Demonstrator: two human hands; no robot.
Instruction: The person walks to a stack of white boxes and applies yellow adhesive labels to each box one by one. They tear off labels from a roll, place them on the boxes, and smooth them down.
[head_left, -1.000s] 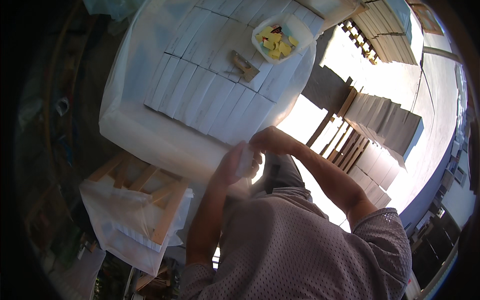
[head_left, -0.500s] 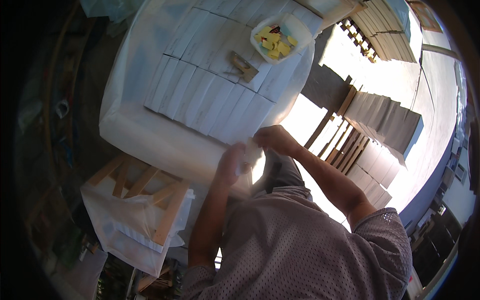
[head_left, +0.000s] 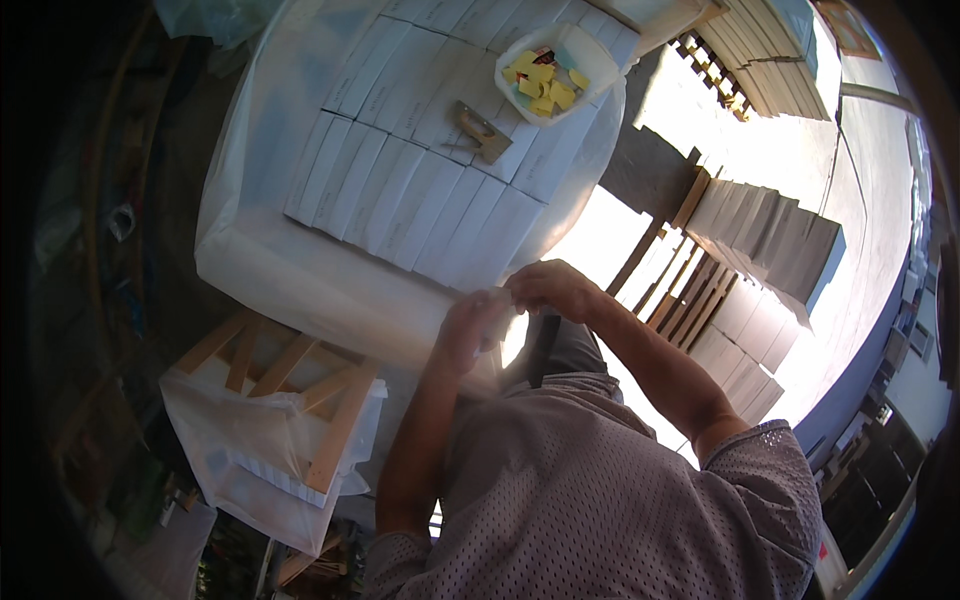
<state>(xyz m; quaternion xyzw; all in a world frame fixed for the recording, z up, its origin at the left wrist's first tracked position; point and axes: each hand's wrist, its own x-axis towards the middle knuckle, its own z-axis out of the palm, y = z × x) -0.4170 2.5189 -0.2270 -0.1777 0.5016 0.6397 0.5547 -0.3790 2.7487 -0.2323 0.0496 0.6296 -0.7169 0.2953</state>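
My left hand [head_left: 470, 322] and my right hand [head_left: 550, 287] meet close together just off the near edge of a big stack of flat white slabs wrapped in clear plastic film [head_left: 300, 270]. Both hands pinch the film at that edge, fingers closed on it. On top of the stack [head_left: 400, 190] lie rows of narrow white pieces, a small wooden-handled tool [head_left: 478, 130], and a white tub [head_left: 590, 60] holding yellow bits.
A wooden pallet frame draped with plastic sheet [head_left: 270, 420] stands at lower left. More stacks of pale slabs on pallets [head_left: 770, 250] sit at right and at the top right, in strong sun. Dark ground lies to the left.
Both hands stay together at the stack's near edge, shifting only slightly while working the film. Nothing else has moved.
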